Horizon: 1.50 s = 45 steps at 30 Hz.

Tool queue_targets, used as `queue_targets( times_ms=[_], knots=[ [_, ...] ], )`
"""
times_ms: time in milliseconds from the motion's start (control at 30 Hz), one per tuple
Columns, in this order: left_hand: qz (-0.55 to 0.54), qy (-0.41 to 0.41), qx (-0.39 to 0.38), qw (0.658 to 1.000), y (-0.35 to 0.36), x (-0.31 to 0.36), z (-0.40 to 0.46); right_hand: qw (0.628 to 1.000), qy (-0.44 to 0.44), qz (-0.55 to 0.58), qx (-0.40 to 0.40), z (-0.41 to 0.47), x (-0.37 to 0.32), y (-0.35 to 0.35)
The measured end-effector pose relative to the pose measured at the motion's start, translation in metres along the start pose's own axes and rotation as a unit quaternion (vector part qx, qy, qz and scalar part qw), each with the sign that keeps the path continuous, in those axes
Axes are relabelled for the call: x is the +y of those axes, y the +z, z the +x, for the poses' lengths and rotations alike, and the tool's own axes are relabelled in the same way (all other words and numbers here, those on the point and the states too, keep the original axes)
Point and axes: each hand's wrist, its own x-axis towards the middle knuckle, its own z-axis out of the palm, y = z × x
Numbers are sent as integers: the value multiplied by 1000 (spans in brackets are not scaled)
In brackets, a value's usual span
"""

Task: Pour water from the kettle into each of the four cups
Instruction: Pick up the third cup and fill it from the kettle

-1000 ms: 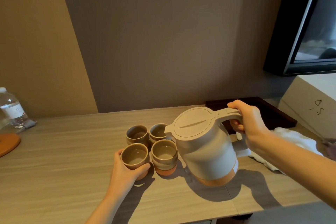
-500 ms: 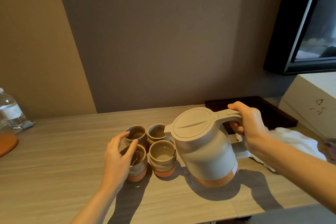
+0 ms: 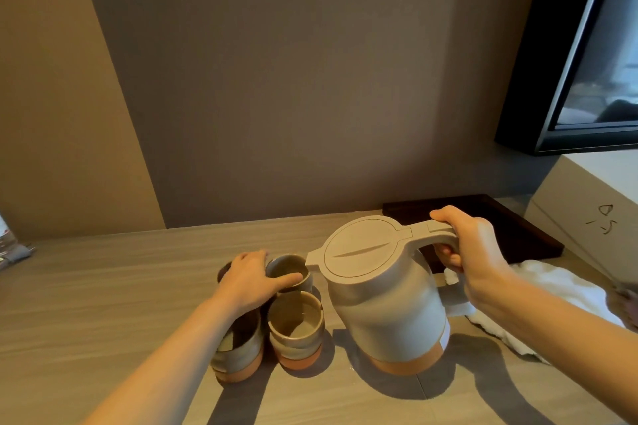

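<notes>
A beige kettle (image 3: 383,307) with an orange base stands on the wooden table (image 3: 103,314), lid closed, spout toward the cups. My right hand (image 3: 473,252) is closed around its handle. Four grey-and-orange ceramic cups sit in a cluster left of the kettle. My left hand (image 3: 252,278) reaches over them and grips the rim of the far right cup (image 3: 290,269). The near right cup (image 3: 296,324) is in plain view. My forearm partly covers the near left cup (image 3: 238,352). The far left cup (image 3: 224,272) is mostly hidden behind my hand.
A dark wooden tray (image 3: 518,228) lies behind the kettle. A white cloth (image 3: 559,293) is bunched at the right. A white box (image 3: 587,217) and a wall screen (image 3: 587,62) stand at the far right. The wall runs along the table's back edge.
My left hand let go of the near left cup and moved back to the far right cup, closing on its rim. The kettle and right hand stayed put.
</notes>
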Motion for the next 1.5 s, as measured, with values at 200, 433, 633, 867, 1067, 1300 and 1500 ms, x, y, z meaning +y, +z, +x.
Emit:
queue_targets(
  times_ms=[200,433,633,867,1067,1300,1500],
  knots=[
    [84,-3,11,996,11,15,4,1000,6,9,7,3,4,3],
    [110,-39,25,993,18,24,9,1000,8,19,14,7,9,5],
    [83,-50,56,994,25,24,13,999,24,21,23,10,10,0],
    [-23,-45,89,995,17,24,11,999,23,27,35,13,8,-5],
    [-289,-22,134,948,6,31,6,997,16,64,32,9,-2,-5],
    [-461,-39,151,874,-14,50,-19,993,8,112,34,2,-19,0],
    [-499,-56,176,847,-27,47,-51,994,-6,103,20,-13,-33,5]
  ],
)
